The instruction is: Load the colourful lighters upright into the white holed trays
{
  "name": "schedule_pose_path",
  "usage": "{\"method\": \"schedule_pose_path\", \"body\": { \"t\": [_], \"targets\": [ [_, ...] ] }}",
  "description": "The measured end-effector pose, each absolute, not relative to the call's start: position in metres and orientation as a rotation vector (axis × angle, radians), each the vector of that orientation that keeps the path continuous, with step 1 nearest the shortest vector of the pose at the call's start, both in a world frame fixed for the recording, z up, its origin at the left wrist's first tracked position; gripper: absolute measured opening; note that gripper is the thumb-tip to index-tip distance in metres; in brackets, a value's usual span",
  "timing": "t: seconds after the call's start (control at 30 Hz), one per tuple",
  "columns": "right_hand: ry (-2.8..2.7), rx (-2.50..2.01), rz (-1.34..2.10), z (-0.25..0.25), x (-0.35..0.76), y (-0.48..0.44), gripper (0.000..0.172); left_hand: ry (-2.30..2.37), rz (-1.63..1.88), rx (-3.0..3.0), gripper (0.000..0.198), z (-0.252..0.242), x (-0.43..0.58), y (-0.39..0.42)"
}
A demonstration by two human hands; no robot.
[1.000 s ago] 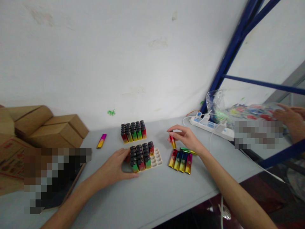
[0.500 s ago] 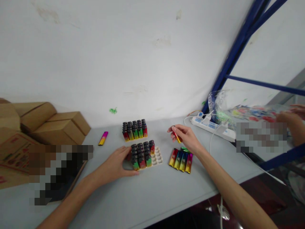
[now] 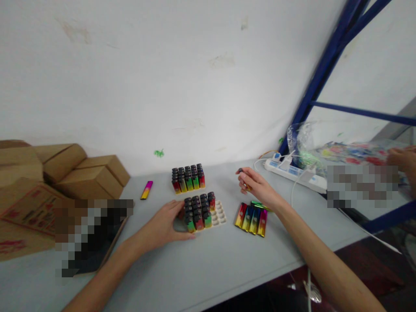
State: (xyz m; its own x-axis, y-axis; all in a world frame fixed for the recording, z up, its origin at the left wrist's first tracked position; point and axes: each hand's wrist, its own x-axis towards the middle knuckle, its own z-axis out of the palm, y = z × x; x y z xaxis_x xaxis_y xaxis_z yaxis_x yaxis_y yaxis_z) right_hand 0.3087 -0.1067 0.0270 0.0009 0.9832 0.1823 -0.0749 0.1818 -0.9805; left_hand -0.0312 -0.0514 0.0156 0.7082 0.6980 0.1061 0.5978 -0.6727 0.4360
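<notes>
Several colourful lighters with black tops (image 3: 197, 212) stand upright in a pale tray (image 3: 221, 215), whose right-hand pockets show bare. My left hand (image 3: 167, 223) is curved round the left side of this tray, its thumb along the front edge. To the right, above the table, my right hand (image 3: 256, 184) is closed on a lighter (image 3: 247, 186), mostly covered by the fingers. Below it lie several flat metallic lighters (image 3: 251, 219) side by side, with a green one (image 3: 260, 206) across their far ends. A second full block of lighters (image 3: 188, 177) stands behind the tray.
A purple-yellow lighter (image 3: 147, 190) lies at the back left, near cardboard boxes (image 3: 97, 177). A power strip (image 3: 295, 174) with white cables sits at the back right, beside a blue metal frame (image 3: 312, 95). Another person's hand (image 3: 403, 162) is at the far right, near plastic bags.
My right hand has turned the lighter, which now shows less between the fingers. The whole view has shifted slightly; my left hand stays at the tray.
</notes>
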Motion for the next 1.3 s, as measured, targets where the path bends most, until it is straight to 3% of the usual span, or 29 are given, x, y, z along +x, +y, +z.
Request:
{"method": "schedule_pose_path", "body": {
  "t": [0.2, 0.43, 0.7, 0.97, 1.3],
  "targets": [
    [-1.331, -1.133, 1.073, 0.023, 0.301, -0.109, 0.042, 0.989, 0.353, 2.539, 0.056, 0.016, -0.031, -0.052],
    [-1.331, -1.522, 0.549, 0.019, 0.303, -0.103, 0.056, 0.988, 0.379, 2.556, 0.056, 0.016, -0.031, -0.052],
    [-1.247, -1.612, 0.403, 0.016, 0.309, -0.100, 0.036, 0.982, 0.356, 2.561, 0.057, 0.012, -0.033, -0.050],
    [-1.267, -1.453, 0.546, 0.012, 0.308, -0.100, 0.042, 0.985, 0.368, 2.557, 0.059, 0.007, -0.034, -0.049],
    [-1.594, -1.102, 1.024, 0.030, 0.285, -0.117, 0.041, 0.985, 0.366, 2.568, 0.059, 0.014, -0.032, -0.051]
  ]
}}
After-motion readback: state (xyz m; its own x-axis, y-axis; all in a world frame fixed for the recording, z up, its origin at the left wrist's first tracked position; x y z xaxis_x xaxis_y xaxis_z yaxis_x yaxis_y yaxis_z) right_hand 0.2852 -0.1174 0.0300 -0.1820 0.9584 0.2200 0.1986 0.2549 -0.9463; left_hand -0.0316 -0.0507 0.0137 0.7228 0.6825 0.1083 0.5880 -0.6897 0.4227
